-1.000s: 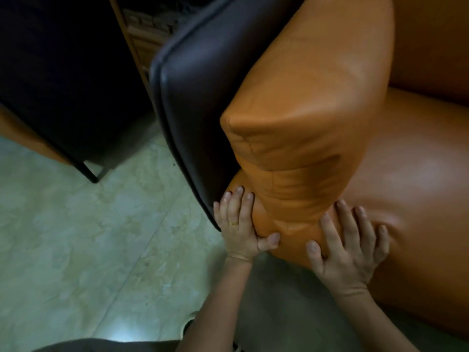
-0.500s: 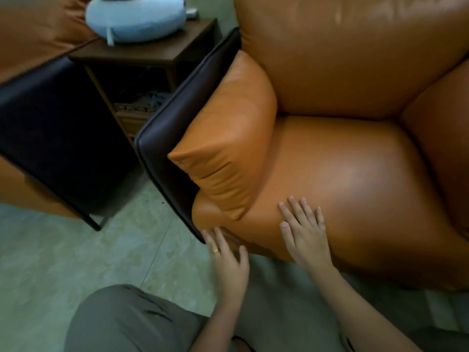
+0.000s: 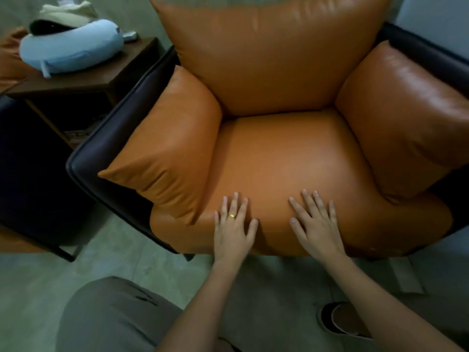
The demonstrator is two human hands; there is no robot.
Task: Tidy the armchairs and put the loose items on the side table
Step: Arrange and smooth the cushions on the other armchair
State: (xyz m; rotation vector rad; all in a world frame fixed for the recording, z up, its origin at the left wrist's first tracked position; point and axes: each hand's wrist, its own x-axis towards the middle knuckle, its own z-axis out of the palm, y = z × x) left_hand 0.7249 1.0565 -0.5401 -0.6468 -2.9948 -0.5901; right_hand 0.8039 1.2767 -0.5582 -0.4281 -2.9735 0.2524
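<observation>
Seat cushion (image 3: pixel 279 161): seemingly soft, slick, bulky.
Our left hand (image 3: pixel 234 226) and right hand (image 3: pixel 317 224) lie flat, holding nothing; we'd grip its front edge.

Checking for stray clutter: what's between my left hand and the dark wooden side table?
Head view: the orange leather arm cushion and the armchair's dark brown side panel lie between the left hand and the dark wooden side table.

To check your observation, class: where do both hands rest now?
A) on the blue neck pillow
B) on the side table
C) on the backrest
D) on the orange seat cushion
D: the left hand and right hand lie flat, fingers spread, on the seat cushion.
</observation>
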